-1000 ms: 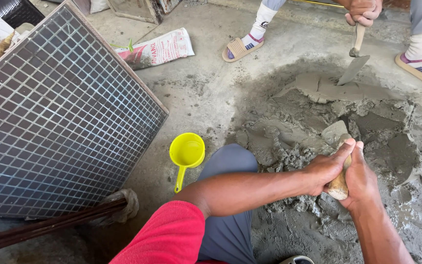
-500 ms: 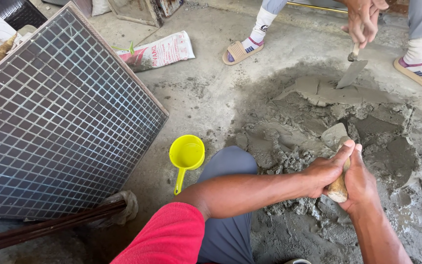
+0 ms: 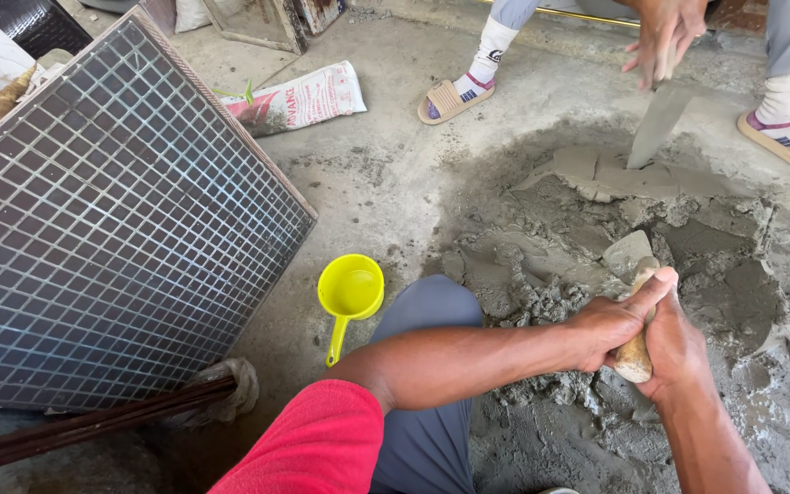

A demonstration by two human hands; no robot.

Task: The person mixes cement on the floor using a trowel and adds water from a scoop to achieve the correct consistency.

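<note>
— Concrete floor (image 3: 395,183), grey and dusty, fills our view from above. What are our hands doing?

— Both grip one trowel (image 3: 635,311). Our left hand (image 3: 610,325) is clenched around its wooden handle, thumb stretched up along it; our right hand (image 3: 674,348) wraps the same handle from the other side. The blade is dug into a mound of wet cement mortar (image 3: 596,265) spread on the floor just in front of our knees.

— Which step does that look like?

— Mixing, we judge: the mortar is lumpy and uneven. Working it smooth would call for firm pushes and turning the clumps over.

— And around us?

— A yellow plastic scoop (image 3: 349,293) lies left of our knee. Further left leans a grid-backed tile panel (image 3: 112,229), with a crumpled cement bag (image 3: 299,96) behind it. Across the mound, another person in sandals holds a second trowel (image 3: 656,123) upright in the mix.
</note>
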